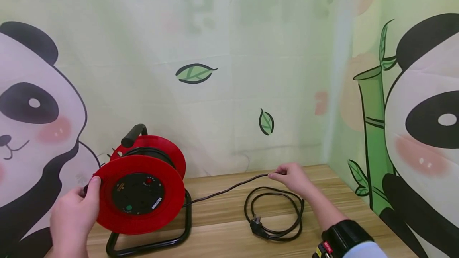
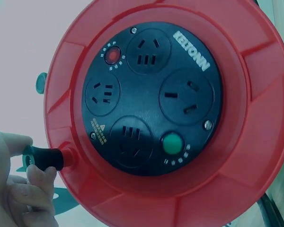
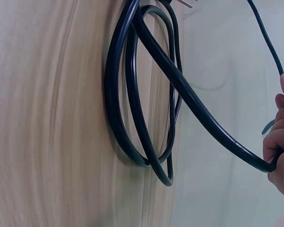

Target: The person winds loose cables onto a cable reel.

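Reel [image 1: 143, 188] stands on the desk [image 1: 222, 230]; my left hand [image 1: 73, 214] pinches its crank knob [image 2: 43, 158] for turning, while my right hand [image 1: 292, 178] grips the cable [image 1: 229, 189], keeping it taut.

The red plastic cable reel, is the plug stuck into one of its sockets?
No, all four sockets on the red plastic cable reel are bare, and the black plug lies on the wooden table.
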### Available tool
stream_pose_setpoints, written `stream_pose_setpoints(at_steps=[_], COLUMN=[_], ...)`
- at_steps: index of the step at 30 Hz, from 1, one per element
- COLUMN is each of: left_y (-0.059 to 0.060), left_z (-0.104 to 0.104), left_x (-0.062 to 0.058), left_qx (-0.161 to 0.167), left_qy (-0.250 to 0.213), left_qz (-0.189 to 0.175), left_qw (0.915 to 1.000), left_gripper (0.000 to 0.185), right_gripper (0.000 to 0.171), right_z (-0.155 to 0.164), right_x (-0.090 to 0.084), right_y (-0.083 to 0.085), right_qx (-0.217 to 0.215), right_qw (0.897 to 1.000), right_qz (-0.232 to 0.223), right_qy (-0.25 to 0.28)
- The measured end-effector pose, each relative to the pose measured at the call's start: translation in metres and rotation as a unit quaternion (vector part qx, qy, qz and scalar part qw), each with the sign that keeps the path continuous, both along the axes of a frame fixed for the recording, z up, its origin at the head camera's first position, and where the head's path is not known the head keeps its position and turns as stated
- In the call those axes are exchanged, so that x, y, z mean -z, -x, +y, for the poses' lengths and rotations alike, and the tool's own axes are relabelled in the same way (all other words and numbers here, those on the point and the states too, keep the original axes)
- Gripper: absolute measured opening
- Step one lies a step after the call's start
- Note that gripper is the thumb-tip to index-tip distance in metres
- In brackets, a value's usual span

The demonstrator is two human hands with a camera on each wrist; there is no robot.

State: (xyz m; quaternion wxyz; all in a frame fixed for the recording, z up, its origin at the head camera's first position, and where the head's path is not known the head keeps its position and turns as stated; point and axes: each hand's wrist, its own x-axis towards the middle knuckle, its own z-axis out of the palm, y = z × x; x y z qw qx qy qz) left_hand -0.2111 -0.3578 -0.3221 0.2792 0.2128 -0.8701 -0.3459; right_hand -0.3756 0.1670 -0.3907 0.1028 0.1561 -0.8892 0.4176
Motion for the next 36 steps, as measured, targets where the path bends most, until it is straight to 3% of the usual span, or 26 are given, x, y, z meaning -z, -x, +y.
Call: stream_pose_setpoints(at_steps=[21, 29, 36], left_y=[0.005, 0.011, 0.011], left_z=[0.036, 0.061, 0.072], left_x=[-0.005, 0.001, -0.002], left_qx=[-0.025, -0.02, -0.012], left_qy=[0.025, 0.064, 0.121], left_qz=[0.075, 0.163, 0.166], left_qw=[0.9966, 0.9844, 0.9786], left_gripper=[0.062, 0.047, 0.039], right_gripper=[0.023, 0.019, 0.021], right_z=[-0.027, -0.041, -0.055], right_x=[0.002, 0.004, 0.0], right_y=[-0.003, -0.003, -0.006], right_qx=[-0.024, -0.049, -0.054], right_qw=[0.999, 0.999, 0.998], right_qz=[-0.01, -0.016, -0.014], right_qy=[0.023, 0.015, 0.006])
